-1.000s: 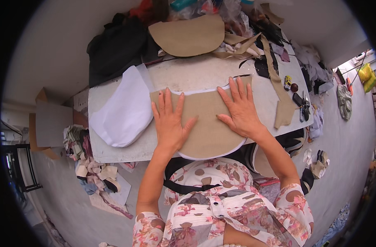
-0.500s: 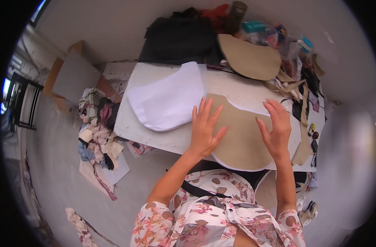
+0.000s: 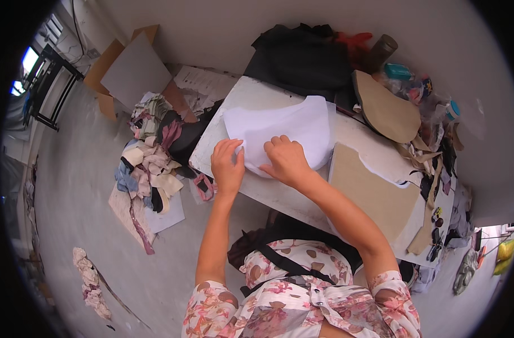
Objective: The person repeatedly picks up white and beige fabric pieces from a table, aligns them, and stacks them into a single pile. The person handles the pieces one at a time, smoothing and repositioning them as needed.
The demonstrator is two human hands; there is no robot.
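A stack of curved white fabric-like sheets (image 3: pixel 291 121) lies on the table in front of me. At its left edge, my left hand (image 3: pixel 228 172) has its fingers curled, with the edge seemingly pinched between thumb and fingers. My right hand (image 3: pixel 289 162) rests on the stack's near part, fingers bent and thumb held apart from them. To the right lies a beige curved panel (image 3: pixel 369 183) with a white edge showing along its far side; neither hand touches it.
The white table (image 3: pixel 279 200) holds a black cloth pile (image 3: pixel 302 62), another beige panel (image 3: pixel 389 107), plastic bags and beige scraps at the far right. Small tools (image 3: pixel 435 236) lie near the right edge. Fabric scraps (image 3: pixel 150 163) and an open cardboard box (image 3: pixel 136 65) stand left.
Both hands have moved left, from the beige panel to the white stack. My fingers have gone from spread to bent. The view has shifted, so the table appears farther right.
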